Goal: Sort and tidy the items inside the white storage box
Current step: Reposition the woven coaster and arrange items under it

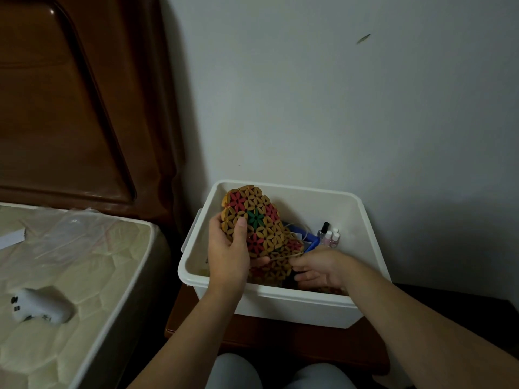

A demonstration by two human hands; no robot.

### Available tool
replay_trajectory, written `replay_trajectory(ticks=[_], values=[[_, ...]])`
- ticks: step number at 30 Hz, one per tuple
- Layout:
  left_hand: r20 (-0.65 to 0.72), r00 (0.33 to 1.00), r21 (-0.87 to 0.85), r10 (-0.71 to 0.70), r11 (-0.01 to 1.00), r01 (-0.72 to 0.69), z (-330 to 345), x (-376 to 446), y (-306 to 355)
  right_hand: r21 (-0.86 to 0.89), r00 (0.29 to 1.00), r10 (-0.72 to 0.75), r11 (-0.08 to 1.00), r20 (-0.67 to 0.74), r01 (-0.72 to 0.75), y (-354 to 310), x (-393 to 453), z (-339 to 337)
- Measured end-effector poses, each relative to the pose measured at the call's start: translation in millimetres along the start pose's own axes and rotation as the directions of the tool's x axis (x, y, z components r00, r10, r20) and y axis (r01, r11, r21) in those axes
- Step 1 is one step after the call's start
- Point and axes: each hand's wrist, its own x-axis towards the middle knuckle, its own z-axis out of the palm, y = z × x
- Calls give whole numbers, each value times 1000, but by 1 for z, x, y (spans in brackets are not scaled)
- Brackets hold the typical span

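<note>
**Storage box check – mat in hand**

White storage box [280, 304] sits on a dark wood stand [196, 332] against the wall, at approx. 6 o'clock of frame centre. Lid off, contents visible.

L hand [229, 252]: grips the patterned bead mat [252, 220] by its left edge, thumb across the front face, fingers wrapped behind. Mat is tan w/ red and green flower motifs, held upright and tilted, upper part rising above the box rim, lower part down inside the box.

R hand [317, 268]: at 3–4 o'clock of the mat, thumb and forefinger pinching a thin pale cord [280, 257] at the mat's lower right edge. Other fingers loosely extended below.

Inside box, at 2 o'clock of R hand: small nail polish bottles [328, 237] standing together near the right wall, one w/ black cap, the rest w/ white caps. Blue item [310, 240] just beside them, partly hidden behind the mat; type cannot be told.

Surroundings: mattress [70, 304] at 9 o'clock of box, w/ clear plastic bag [70, 234] and a white object [42, 304] on it. Dark wood headboard [70, 108] behind.
</note>
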Motion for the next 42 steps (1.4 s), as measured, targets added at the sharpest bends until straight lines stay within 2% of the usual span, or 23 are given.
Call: replay_trajectory(ticks=[3,7,11,13,16,18,22,25,27,29,32,34,38,39,42], values=[[-11,1000,-11,3,1000,-3,-1,0,0,64,999,-9,998,32,7,-4,-4,5],[-6,1000,-27,5,1000,-5,0,0,1,289,999,-43,957,23,34,-14,-8,15],[-12,1000,-33,6,999,-6,-1,0,1,340,999,-50,939,-17,53,-28,-20,18],[-18,1000,-27,-2,1000,1,0,1,1,278,997,-65,958,-28,71,-38,-29,14],[-23,1000,-17,0,1000,0,0,2,-1,28,990,-100,994,-95,103,-51,-45,5],[-17,1000,-20,10,1000,-10,-2,3,-2,-71,978,-155,987,-143,146,-59,-55,1],[-11,1000,-26,6,1000,-6,-1,2,-3,-138,942,-251,965,-224,224,-70,-73,-9],[-2,1000,-23,20,1000,-20,-1,1,-2,-157,935,-271,958,-230,239,-74,-85,-20],[4,1000,-21,24,999,-24,-1,1,-2,-102,932,-283,958,-228,267,-73,-93,-29],[6,1000,-23,25,999,-25,-2,1,-2,28,936,-295,952,-192,306,-66,-99,-42],[7,1000,-14,16,1000,-16,-2,2,-3,259,952,-301,917,-46,303,-51,-106,-57],[26,1000,-29,-2,1000,3,-3,3,-2,417,936,-351,852,8,316,-41,-107,-61],[150,985,-70,-79,993,90,-6,5,1,695,867,-498,627,9,353,-19,-102,-54],[201,974,-79,-107,989,125,-7,6,2,712,857,-515,607,12,354,-13,-99,-50],[332,928,-87,-168,974,208,-11,5,4,618,850,-527,659,-27,428,-3,-91,-33]])
